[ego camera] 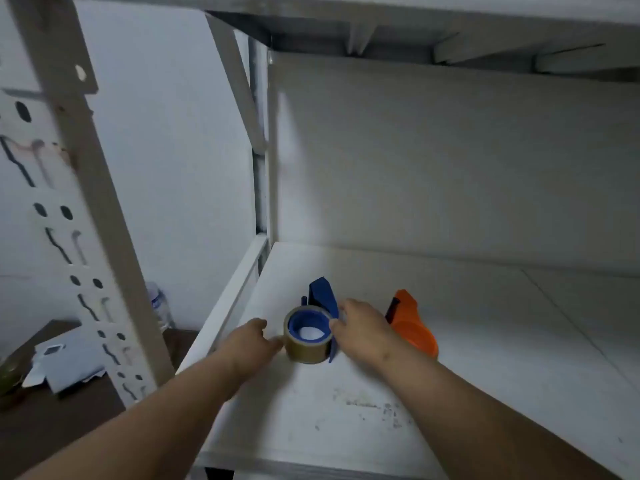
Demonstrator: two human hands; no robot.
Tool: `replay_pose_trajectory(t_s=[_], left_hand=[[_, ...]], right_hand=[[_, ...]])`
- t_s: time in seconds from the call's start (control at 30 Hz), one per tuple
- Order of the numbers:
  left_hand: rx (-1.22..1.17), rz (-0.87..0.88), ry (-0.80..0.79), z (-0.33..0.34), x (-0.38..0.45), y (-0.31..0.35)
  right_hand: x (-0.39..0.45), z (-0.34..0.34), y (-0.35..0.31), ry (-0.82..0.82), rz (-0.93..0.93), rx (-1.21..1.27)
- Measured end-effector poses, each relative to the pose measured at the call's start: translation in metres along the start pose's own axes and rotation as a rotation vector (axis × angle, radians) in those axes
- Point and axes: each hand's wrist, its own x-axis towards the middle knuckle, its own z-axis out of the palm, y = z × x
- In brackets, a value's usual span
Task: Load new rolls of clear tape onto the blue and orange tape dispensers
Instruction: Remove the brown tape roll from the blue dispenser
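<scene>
Progress, left to right. The left hand [254, 336] touches the outer wall of the tape roll [307, 344] with its fingertips; the fingers curl toward the roll, but whether they pinch it or only steady it cannot be told. The roll sits around the blue hub of the blue tape dispenser [323, 299], which lies on the white shelf [346, 410] with its handle pointing toward the back wall. The roll appears seated on the hub, so the first loading step is judged largely done. Whether the tape end has been threaded to the cutter is not visible. The right hand [362, 332] holds the right side of the roll and dispenser, fingers curled against them, with the thumb at the hub rim.

Just to the right of that hand lies the orange tape dispenser [412, 327]. No roll is visible on it and no spare roll is in view, so this half of the task is judged not yet begun.

Surface and room. The shelf is a white board in a metal rack, scuffed and marked near its front edge. A slotted upright post [86, 209] stands at the left. Beyond it, lower down, a dark surface [69, 410] carries papers [65, 362], and a plastic bottle [160, 306] stands by the wall. Another shelf closes the space overhead.
</scene>
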Motion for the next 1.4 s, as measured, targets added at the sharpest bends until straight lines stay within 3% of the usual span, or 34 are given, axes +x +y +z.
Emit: replay_pose_trajectory(t_s=[0.2, 0.33, 0.43, 0.63, 0.73, 0.93, 1.17, 1.3, 1.4], left_hand=[[-0.071, -0.021, -0.098, 0.016, 0.014, 0.002], [-0.066, 0.013, -0.108, 0.02, 0.019, 0.003], [-0.339, -0.018, -0.113, 0.018, 0.015, 0.002], [-0.996, -0.201, -0.122, 0.013, -0.001, 0.008], [-1.175, -0.285, -0.185, 0.011, -0.016, 0.014], [-1.277, -0.226, -0.189, 0.017, -0.045, 0.017], [-1.201, -0.068, -0.127, 0.012, -0.081, 0.014], [-1.185, -0.04, -0.143, 0.012, -0.102, 0.014], [-1.202, -0.027, -0.111, 0.012, -0.114, 0.014]], right_hand=[[0.016, 0.024, -0.004, -0.027, 0.288, 0.064], [0.021, 0.032, -0.006, 0.003, 0.319, 0.072], [0.019, 0.031, -0.008, 0.029, 0.313, 0.168], [0.003, 0.034, -0.002, 0.021, 0.424, 0.665], [-0.011, 0.033, 0.001, -0.013, 0.4, 0.805], [-0.043, 0.021, 0.009, -0.065, 0.305, 0.803], [-0.07, 0.014, 0.021, -0.099, 0.142, 0.603], [-0.074, 0.013, 0.014, -0.052, 0.062, 0.402], [-0.078, 0.018, 0.007, -0.033, 0.054, 0.388]])
